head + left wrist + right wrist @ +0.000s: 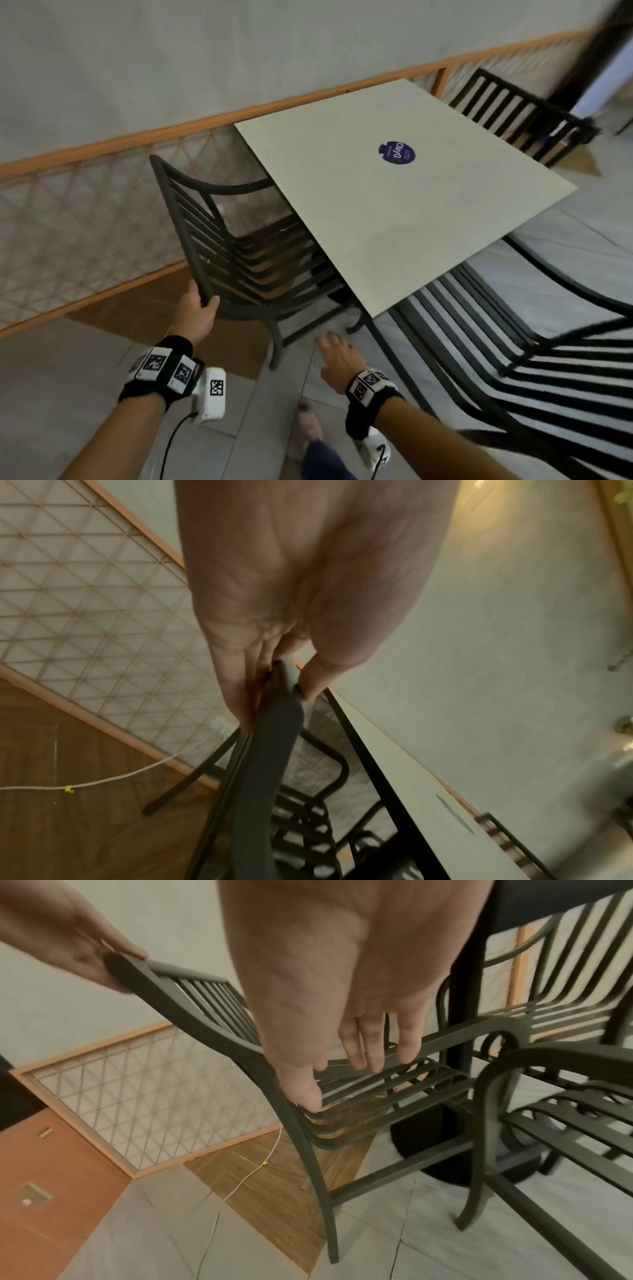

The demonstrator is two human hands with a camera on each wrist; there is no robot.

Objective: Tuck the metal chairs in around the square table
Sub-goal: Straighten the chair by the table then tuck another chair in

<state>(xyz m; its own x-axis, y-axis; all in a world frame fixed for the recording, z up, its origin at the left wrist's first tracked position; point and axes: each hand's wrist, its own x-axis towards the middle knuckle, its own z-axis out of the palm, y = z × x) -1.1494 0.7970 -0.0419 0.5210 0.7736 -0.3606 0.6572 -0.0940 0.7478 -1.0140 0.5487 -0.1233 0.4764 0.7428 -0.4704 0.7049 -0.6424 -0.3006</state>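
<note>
A square cream table [394, 212] with a purple round sticker fills the middle of the head view. A dark slatted metal chair [239, 253] stands at its left side, its seat partly under the top. My left hand [200, 313] grips the near corner of that chair's backrest [274, 723], fingers and thumb pinching the rail. My right hand [337, 356] hangs open in the air near the table's corner, fingers straight, holding nothing [359, 1042]. A second chair [513, 359] stands at the near right side, and a third chair [513, 113] is at the far side.
A wood-framed lattice panel [85, 212] runs along the wall right behind the left chair. The table's black pedestal base [452, 1150] stands between the chair legs. A thin white cord [240, 1180] lies on the floor by the wood strip. My foot [308, 431] is below.
</note>
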